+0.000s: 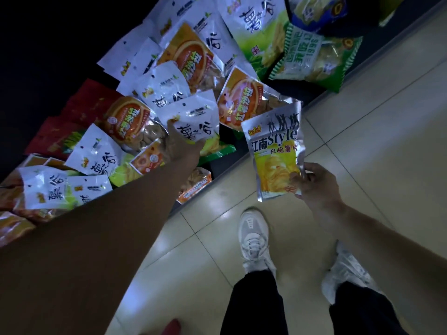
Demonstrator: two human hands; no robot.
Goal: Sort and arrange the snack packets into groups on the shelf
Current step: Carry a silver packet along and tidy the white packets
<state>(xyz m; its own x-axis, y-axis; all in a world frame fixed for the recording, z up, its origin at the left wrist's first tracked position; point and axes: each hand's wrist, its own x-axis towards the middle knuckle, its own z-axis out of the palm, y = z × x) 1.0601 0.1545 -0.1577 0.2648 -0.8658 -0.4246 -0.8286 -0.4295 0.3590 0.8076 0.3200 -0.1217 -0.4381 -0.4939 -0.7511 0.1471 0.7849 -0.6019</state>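
Right hand (314, 183) pinches a glossy silver-yellow foil packet (274, 153) by its near corner; left hand (182, 143) grips a crinkly white packet (193, 122).

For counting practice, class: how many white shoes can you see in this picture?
2: the left shoe at bottom centre on the tiled floor, and the right shoe beside it, partly hidden by the trouser leg.

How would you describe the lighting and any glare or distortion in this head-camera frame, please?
Head view: dim overall, the shelf's back lost in darkness; the left forearm is in shadow, glare falls on the silver packet in the right hand, and wide-angle distortion tilts the tiled floor.
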